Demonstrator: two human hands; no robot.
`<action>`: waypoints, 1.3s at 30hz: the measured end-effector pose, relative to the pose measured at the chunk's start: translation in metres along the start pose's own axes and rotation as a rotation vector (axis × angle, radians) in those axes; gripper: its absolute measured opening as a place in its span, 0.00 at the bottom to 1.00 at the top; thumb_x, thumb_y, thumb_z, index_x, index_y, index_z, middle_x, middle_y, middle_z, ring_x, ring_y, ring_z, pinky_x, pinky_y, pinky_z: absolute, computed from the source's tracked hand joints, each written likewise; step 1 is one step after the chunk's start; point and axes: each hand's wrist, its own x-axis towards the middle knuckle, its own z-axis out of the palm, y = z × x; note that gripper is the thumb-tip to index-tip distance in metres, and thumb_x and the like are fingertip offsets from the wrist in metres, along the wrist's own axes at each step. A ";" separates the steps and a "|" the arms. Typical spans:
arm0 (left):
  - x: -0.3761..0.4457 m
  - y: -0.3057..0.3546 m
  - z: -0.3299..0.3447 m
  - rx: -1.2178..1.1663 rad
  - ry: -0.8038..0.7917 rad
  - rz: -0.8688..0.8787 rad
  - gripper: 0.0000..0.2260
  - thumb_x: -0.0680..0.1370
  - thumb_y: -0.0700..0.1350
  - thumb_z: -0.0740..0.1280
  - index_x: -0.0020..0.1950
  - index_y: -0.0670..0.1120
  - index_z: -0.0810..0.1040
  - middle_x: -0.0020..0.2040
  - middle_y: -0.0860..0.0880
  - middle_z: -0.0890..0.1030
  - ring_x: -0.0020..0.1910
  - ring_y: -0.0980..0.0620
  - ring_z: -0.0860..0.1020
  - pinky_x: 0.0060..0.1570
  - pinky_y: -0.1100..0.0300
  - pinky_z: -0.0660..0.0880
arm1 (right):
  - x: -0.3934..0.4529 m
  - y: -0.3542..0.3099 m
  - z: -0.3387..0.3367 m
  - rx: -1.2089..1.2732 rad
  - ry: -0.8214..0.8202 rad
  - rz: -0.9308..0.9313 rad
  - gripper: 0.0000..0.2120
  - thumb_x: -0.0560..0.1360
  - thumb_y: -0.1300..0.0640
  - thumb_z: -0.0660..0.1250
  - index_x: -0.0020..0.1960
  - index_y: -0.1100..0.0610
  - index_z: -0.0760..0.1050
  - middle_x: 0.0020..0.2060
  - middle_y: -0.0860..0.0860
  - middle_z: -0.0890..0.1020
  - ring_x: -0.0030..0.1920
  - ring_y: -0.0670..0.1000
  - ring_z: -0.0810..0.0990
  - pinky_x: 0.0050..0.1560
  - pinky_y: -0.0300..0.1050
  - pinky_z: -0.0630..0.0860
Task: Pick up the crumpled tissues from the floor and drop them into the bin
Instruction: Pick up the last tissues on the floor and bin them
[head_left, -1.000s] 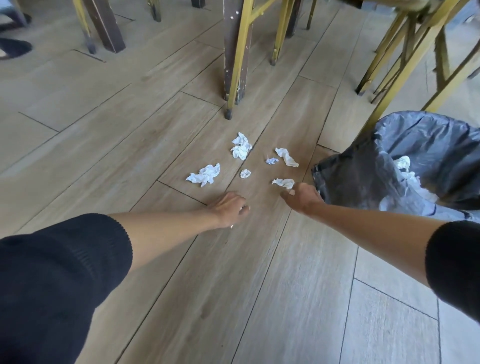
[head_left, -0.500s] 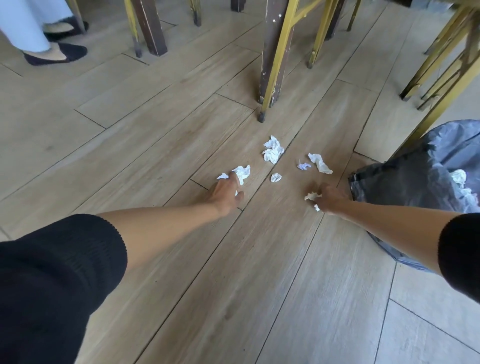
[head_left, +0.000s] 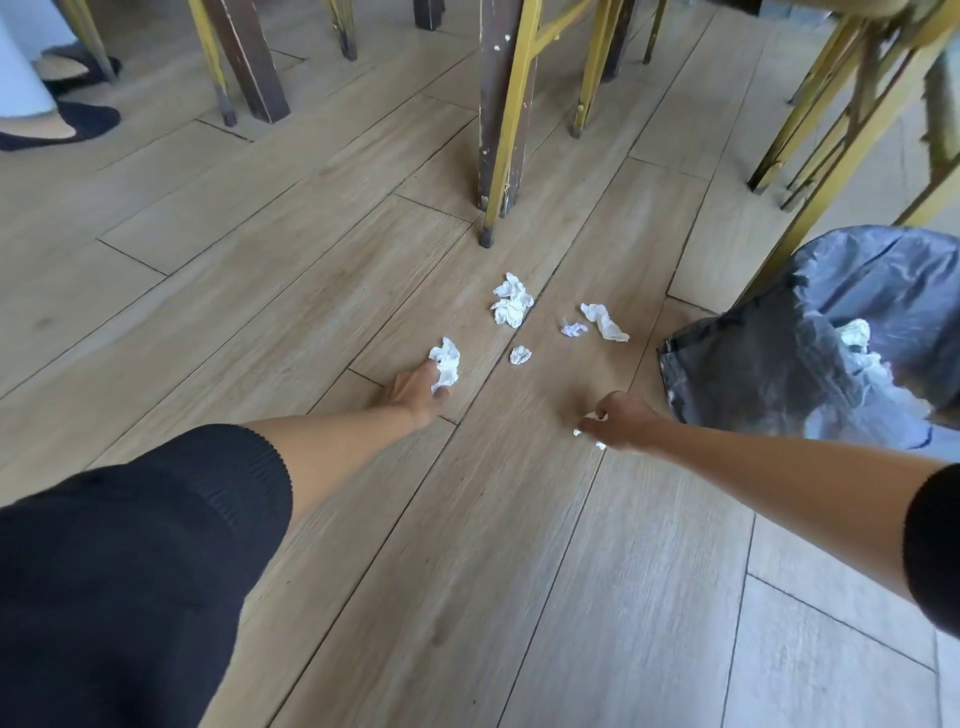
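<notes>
Two hands are loaded at once. Our left hand (head_left: 415, 389) pinches a crumpled tissue (head_left: 445, 364) just off the floor (head_left: 260, 291), fingers curled round its lower end. Our right hand (head_left: 621, 421) is a closed fist, with white scraps of a second tissue (head_left: 589, 422) showing at its front edge. The bin (head_left: 753, 374), lined with a dark bag, sits at about 3 o'clock from the fist, just beside it.

Risks, as we judge them:
- The left grip catches only one end of its tissue; most of the wad hangs free. A quick swing toward the bin could shake it loose.
- The left hand has the longer carry, across the right arm's path. The arms could tangle, or the tissue could fall short of the rim.
- The bag mouth sags and looks uneven. A light tissue released too high may drift onto the floor.
- The yellow chair legs (head_left: 810, 208) stand at 12 o'clock over the bin and could crowd the release.

Count:
- Tissues in hand: 2, one per hand.
- Tissues loose on the floor: 4. A large wad (head_left: 513, 307) at 12 o'clock of the cluster, a long twist (head_left: 603, 322) at 2 o'clock, a small bluish scrap (head_left: 573, 329) beside the twist, and a small ball (head_left: 520, 355) at 6 o'clock.
- Tissues already in the bin: at least 1 white clump (head_left: 856, 332); more cannot be told apart.
- Bins: 1.
</notes>
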 end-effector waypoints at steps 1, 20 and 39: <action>-0.001 0.003 0.004 0.006 -0.008 0.023 0.14 0.81 0.51 0.63 0.60 0.42 0.74 0.56 0.43 0.79 0.51 0.42 0.77 0.47 0.56 0.73 | -0.003 0.001 -0.002 0.000 0.008 -0.004 0.14 0.77 0.46 0.67 0.45 0.58 0.78 0.39 0.51 0.77 0.40 0.49 0.76 0.33 0.39 0.68; -0.053 0.125 -0.049 -0.326 0.013 0.294 0.11 0.72 0.47 0.67 0.33 0.43 0.72 0.31 0.48 0.83 0.24 0.63 0.74 0.33 0.59 0.71 | -0.056 -0.057 -0.094 0.132 0.016 -0.205 0.08 0.76 0.57 0.66 0.52 0.60 0.74 0.44 0.57 0.82 0.34 0.52 0.75 0.34 0.42 0.72; -0.097 0.310 -0.110 -0.553 0.011 0.499 0.28 0.74 0.65 0.61 0.66 0.47 0.74 0.56 0.45 0.81 0.59 0.40 0.79 0.51 0.51 0.75 | -0.153 0.010 -0.224 0.457 0.144 -0.270 0.06 0.78 0.52 0.68 0.50 0.54 0.78 0.37 0.52 0.73 0.35 0.50 0.69 0.36 0.41 0.72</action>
